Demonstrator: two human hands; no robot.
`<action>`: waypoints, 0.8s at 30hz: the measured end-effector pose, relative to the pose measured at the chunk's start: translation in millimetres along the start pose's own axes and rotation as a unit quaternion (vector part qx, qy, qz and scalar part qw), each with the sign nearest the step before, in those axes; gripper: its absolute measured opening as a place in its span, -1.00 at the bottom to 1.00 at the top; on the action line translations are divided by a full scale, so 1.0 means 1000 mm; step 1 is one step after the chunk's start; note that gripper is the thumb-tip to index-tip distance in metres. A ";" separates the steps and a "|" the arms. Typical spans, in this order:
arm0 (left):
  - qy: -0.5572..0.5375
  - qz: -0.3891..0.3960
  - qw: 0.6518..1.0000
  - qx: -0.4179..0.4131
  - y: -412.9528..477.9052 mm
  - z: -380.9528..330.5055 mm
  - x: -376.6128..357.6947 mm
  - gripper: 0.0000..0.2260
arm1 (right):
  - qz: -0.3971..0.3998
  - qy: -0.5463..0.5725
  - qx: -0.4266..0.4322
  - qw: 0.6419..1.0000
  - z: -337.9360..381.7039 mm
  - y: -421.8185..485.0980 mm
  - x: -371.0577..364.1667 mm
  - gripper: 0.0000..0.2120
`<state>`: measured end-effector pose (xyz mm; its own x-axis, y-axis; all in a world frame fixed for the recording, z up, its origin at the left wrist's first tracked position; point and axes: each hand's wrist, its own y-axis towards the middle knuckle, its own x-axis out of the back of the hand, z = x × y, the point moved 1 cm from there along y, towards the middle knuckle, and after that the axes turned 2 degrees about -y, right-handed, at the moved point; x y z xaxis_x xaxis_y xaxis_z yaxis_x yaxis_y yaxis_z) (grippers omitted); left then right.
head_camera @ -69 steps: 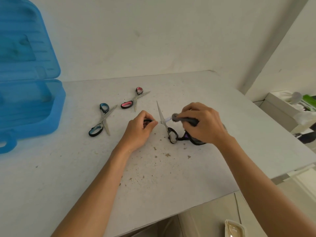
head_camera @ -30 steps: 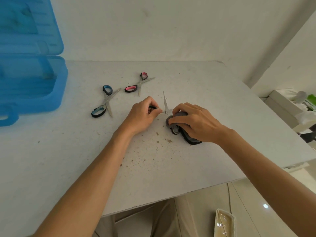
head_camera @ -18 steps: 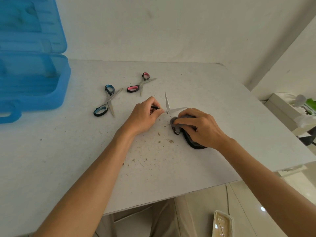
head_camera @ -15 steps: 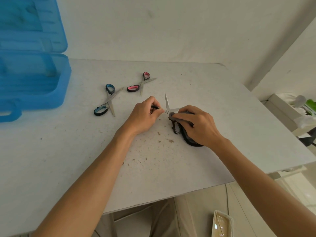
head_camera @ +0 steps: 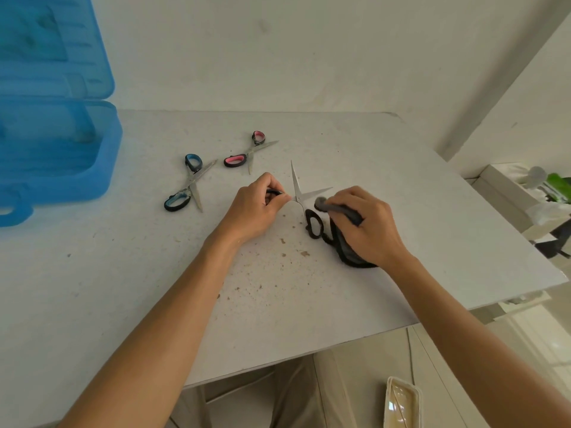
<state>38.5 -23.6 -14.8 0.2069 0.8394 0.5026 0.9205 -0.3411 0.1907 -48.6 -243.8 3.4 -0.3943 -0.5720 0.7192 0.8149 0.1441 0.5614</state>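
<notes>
Black-handled scissors (head_camera: 313, 225) lie spread wide on the white table (head_camera: 355, 149), blades crossing near the middle. My left hand (head_camera: 258, 208) pinches one black handle loop, pressing it to the table. My right hand (head_camera: 367, 225) grips a dark grey sharpener (head_camera: 335, 210) whose rounded tip sits just below the right-pointing blade. A dark part lies under my right palm and is mostly hidden.
Blue-handled scissors (head_camera: 185, 185) and pink-handled scissors (head_camera: 247, 151) lie spread at the back left. An open blue plastic case (head_camera: 61, 143) stands at the far left. Brown specks (head_camera: 278, 257) dot the table before my hands. The table's right edge is close to my right wrist.
My right hand has slid the sharpener outward along the right blade, away from the pivot. My left hand has kept its hold on the handle loop.
</notes>
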 end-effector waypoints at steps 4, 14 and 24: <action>0.006 -0.005 1.000 0.000 0.000 0.001 0.000 -0.83 | 0.063 -0.027 0.064 0.996 0.004 -0.005 -0.012 -0.83; 0.010 -0.002 1.000 -0.001 -0.001 0.001 0.000 -0.82 | 0.045 0.063 -0.038 0.996 0.000 0.001 0.000 -0.85; 0.003 -0.002 1.000 0.005 0.000 0.000 0.000 -0.84 | 0.050 0.018 0.053 0.997 -0.005 -0.006 -0.008 -0.83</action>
<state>38.2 -23.7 -15.1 0.2004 0.8386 0.5066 0.9246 -0.3328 0.1851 -48.6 -244.3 -7.8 -0.2951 -0.5792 0.7599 0.7995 0.2858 0.5284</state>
